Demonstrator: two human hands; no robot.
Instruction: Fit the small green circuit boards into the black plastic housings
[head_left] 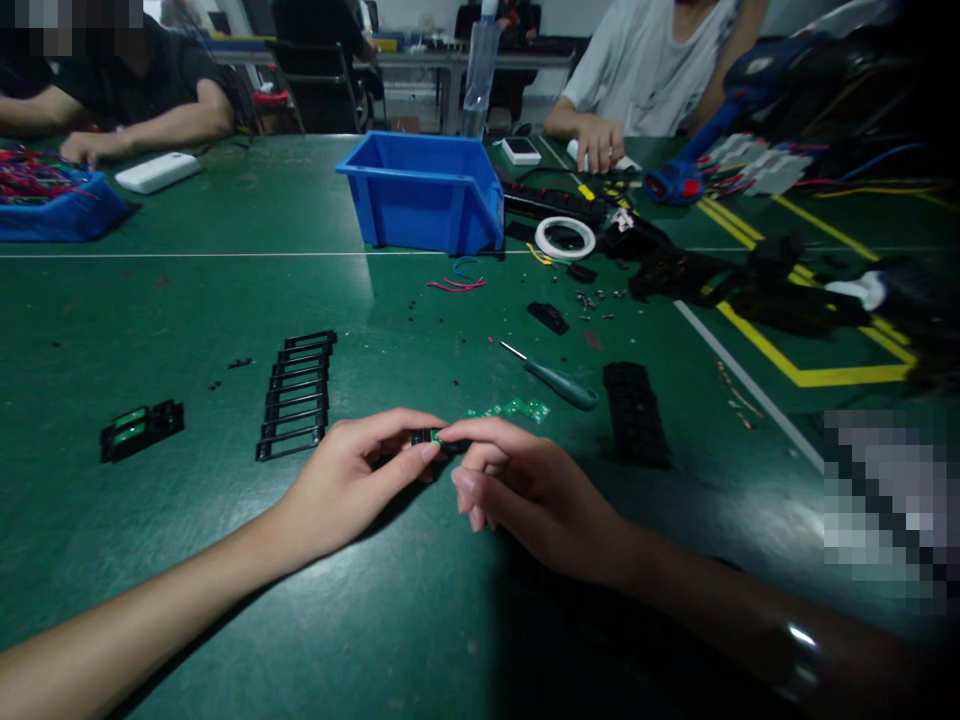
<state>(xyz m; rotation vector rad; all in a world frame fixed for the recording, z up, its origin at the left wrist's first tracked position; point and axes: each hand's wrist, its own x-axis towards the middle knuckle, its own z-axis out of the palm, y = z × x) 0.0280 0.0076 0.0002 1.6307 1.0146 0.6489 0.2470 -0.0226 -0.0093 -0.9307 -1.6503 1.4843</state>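
With our left hand we pinch a small black part between thumb and index finger, low over the green table. Our right hand touches the green piece on that part with its index fingertip, its other fingers curled and grasping nothing that we can see. The part sits just in front of us, near the middle (our fingers hide much of it). Just beyond lie small green boards and a screwdriver, its tip pointing away and to the left. To our left we have a ladder-like row of black frames and, farther left, a black housing with green boards. To our right lies a black stack. A blue bin stands farther back, beside a white ring.
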